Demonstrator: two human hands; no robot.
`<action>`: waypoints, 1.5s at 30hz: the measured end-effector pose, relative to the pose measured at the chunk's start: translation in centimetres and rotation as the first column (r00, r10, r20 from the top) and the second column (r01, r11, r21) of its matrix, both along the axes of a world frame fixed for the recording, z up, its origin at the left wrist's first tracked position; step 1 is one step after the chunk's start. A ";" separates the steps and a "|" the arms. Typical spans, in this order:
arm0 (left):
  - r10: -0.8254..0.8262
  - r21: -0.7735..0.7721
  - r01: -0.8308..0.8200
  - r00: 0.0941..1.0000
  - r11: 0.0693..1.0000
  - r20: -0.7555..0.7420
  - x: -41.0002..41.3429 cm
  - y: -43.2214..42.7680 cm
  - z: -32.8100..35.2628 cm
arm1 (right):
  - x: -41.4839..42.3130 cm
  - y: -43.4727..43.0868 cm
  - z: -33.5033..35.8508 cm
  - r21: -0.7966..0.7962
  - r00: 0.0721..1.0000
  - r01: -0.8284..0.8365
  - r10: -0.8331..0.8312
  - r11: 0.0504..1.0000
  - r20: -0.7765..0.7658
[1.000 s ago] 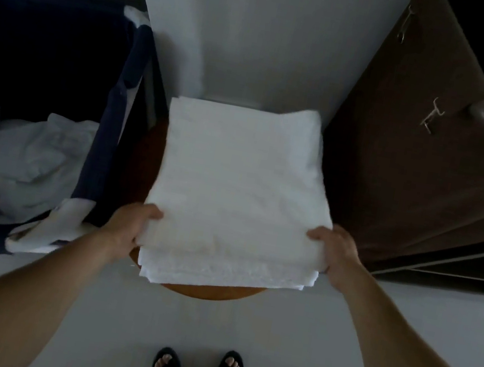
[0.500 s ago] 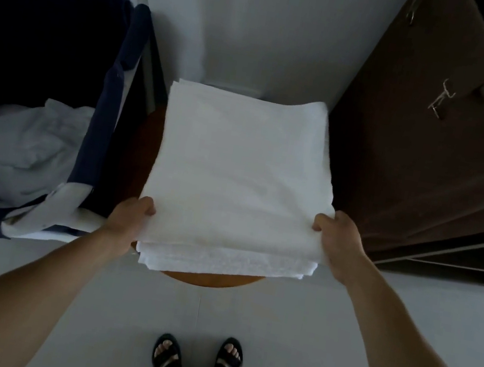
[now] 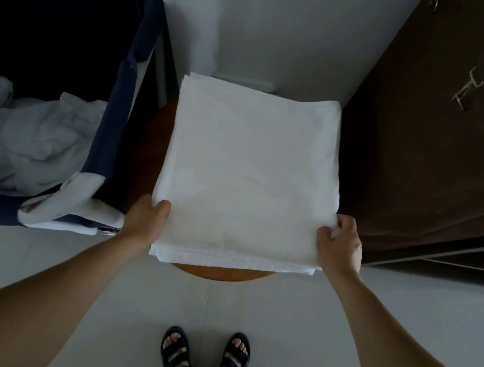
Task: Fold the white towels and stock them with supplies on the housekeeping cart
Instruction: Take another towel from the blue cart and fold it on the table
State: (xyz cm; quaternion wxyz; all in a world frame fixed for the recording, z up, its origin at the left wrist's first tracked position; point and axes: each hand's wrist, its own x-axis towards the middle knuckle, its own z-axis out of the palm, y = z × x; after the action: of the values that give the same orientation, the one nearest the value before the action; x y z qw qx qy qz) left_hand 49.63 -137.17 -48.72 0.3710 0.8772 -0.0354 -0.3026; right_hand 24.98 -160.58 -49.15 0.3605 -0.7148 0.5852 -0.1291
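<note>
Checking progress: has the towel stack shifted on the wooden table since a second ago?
No. The towel stack still leaves the same sliver of the wooden table's near rim exposed.

Nothing legible shows anywhere in the head view. The folded white towel (image 3: 249,168) in the middle, the navy cloth bag (image 3: 111,128) on the left and the brown panel (image 3: 433,152) on the right carry no readable text, label, brand, number or sign.
</note>
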 end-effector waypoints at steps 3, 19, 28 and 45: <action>-0.028 0.023 0.026 0.997 0.999 0.072 -0.1 0.3 -0.3 | 0.2 -0.1 0.7 -0.115 0.992 0.007 0.007 0.993 0.125; -0.371 0.294 0.243 0.755 0.924 0.540 -1.0 -1.9 -0.5 | 2.8 1.5 0.6 -0.420 0.943 -0.294 0.190 0.858 -0.272; -0.759 0.559 0.515 0.481 0.650 0.439 -0.6 -4.5 -5.7 | 5.3 2.9 -4.6 -0.174 0.702 -0.625 0.450 0.761 -0.552; -0.915 0.506 0.789 0.403 0.348 0.001 3.4 -2.3 1.6 | 8.3 2.1 0.4 0.273 0.560 -0.556 0.596 0.785 -0.575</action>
State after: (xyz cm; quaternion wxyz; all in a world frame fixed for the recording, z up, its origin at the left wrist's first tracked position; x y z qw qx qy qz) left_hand 53.04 -139.50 -47.16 -0.0571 0.8153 -0.4779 -0.3218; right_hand 33.29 -158.47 -48.78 0.1847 -0.8544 0.4087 0.2622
